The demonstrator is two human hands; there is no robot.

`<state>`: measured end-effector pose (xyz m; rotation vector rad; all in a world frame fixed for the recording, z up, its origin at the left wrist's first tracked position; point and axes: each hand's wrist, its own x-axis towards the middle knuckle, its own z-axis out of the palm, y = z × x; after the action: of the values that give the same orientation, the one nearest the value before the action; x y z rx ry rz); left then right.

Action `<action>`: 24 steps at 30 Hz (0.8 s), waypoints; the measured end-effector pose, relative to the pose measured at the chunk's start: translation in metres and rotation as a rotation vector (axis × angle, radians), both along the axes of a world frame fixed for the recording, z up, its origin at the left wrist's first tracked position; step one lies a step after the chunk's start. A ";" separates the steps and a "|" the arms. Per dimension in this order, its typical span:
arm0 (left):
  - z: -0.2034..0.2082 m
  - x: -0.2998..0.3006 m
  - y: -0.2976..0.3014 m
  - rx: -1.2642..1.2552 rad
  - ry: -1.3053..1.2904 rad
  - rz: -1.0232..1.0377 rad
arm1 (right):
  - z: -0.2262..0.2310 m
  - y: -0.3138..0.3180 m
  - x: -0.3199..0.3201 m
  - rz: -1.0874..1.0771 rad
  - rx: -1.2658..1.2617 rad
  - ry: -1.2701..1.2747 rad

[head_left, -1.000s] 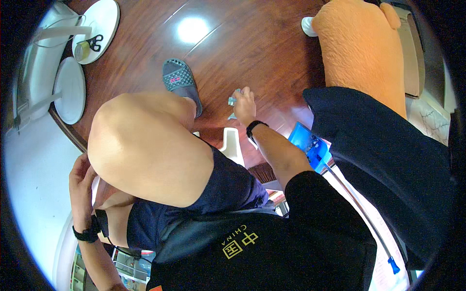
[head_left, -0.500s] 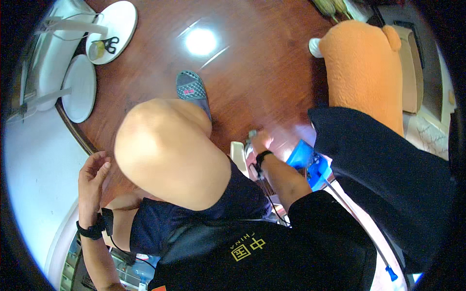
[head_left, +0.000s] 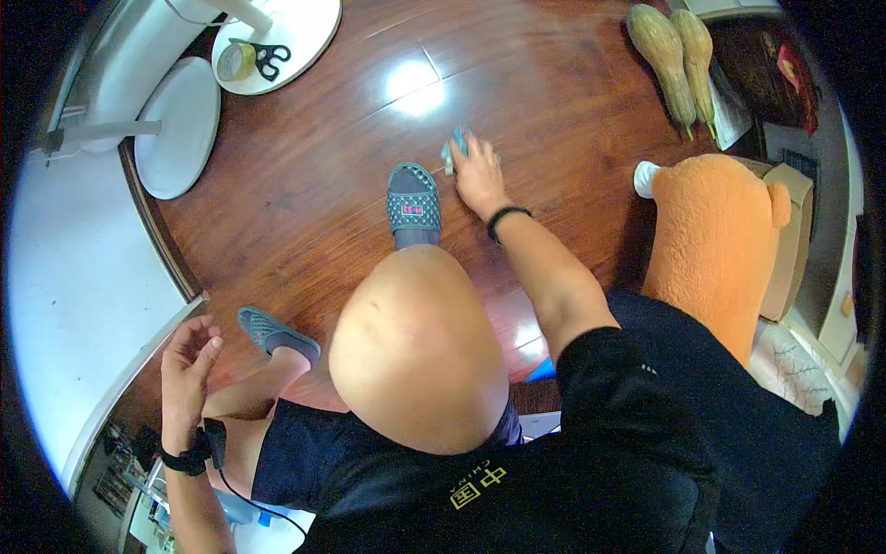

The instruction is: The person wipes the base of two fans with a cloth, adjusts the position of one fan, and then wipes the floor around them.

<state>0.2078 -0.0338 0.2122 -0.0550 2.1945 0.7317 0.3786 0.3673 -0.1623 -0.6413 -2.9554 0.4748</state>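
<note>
My right hand (head_left: pixel 480 180) reaches forward and down to the brown wooden floor (head_left: pixel 305 185), just right of my front slipper (head_left: pixel 413 208). Its fingers are closed on a small crumpled blue-and-white thing (head_left: pixel 454 150), perhaps a cloth or wrapper, mostly covered by the hand. At the left, my left hand (head_left: pixel 189 360) hangs in the air beside my bent leg. The fingers are loosely curled and apart, with nothing in them.
Two round white stand bases (head_left: pixel 175 157) are at the far left; one bears black scissors (head_left: pixel 272 61) and a tape roll (head_left: pixel 236 61). Long gourds (head_left: pixel 660 55) lie far right. An orange plush toy (head_left: pixel 711 240) and a cardboard box (head_left: pixel 792 249) stand at the right.
My right hand has moved forward from beside my leg to the floor near the slipper. My view has shifted, so the gourds show fully and the blue thing by my leg is mostly hidden.
</note>
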 end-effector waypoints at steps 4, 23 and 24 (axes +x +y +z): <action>-0.008 -0.016 -0.001 0.006 -0.024 0.008 | 0.038 0.032 0.075 -0.528 -0.794 0.064; -0.059 -0.033 -0.008 0.086 -0.155 0.117 | 0.012 -0.073 -0.228 0.497 -0.019 -0.171; -0.059 -0.034 -0.002 0.108 -0.150 0.101 | 0.035 -0.096 -0.223 0.641 -0.077 -0.260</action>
<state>0.1741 -0.0354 0.1529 -0.1622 2.0185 0.8729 0.1560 0.2710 -0.1277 0.2948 -3.3633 0.5811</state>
